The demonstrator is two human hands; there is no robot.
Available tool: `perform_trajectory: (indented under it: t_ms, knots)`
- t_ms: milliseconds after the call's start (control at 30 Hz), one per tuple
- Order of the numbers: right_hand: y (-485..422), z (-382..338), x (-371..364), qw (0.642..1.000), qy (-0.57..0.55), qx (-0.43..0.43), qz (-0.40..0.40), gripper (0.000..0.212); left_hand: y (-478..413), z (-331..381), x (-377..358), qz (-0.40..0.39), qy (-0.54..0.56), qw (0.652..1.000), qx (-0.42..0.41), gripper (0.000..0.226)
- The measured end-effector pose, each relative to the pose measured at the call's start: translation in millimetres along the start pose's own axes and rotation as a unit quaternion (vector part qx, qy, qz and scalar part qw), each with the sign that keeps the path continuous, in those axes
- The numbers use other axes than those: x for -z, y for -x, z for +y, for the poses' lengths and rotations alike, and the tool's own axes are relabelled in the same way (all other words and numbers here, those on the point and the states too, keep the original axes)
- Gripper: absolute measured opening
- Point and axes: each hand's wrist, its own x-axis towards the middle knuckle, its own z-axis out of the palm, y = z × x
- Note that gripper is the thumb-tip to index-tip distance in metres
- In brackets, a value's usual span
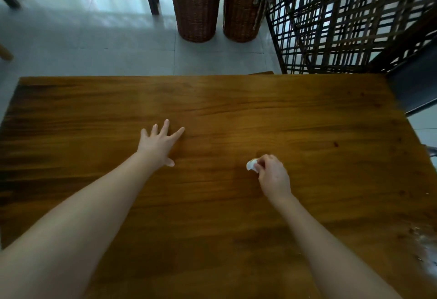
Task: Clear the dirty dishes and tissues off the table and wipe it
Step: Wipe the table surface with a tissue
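A brown wooden table [236, 100] fills most of the view. My left hand [159, 143] lies flat on it left of centre, fingers spread, holding nothing. My right hand [273, 175] rests on the table right of centre, fingers pinched on a small white crumpled tissue [251, 165] that sticks out to the left of the fingertips and touches the wood. No dishes show on the table.
Two tall brown wicker baskets [197, 12] [243, 12] stand on the pale tiled floor beyond the far table edge. A dark lattice screen [343, 26] rises at the back right. White smears and crumbs [428, 246] mark the table's right edge.
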Motion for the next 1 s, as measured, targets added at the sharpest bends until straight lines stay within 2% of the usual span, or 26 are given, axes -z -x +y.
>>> perform_trajectory:
  t_ms: [200,400,733,1000]
  knots:
    - [40,7,16,1.000,0.009,-0.015,-0.009,0.013,36,25,-14,0.019,0.110,0.992,-0.058,0.090]
    - [64,19,38,0.999,0.004,-0.033,-0.008,0.012,74,43,-37,0.022,0.167,0.983,-0.067,0.078]
    - [89,64,76,0.999,-0.008,-0.031,0.014,0.011,124,88,-46,0.027,0.177,0.983,-0.035,0.078]
    - [141,148,107,0.999,-0.013,-0.044,0.022,0.014,162,176,-59,0.034,0.181,0.982,-0.053,0.082]
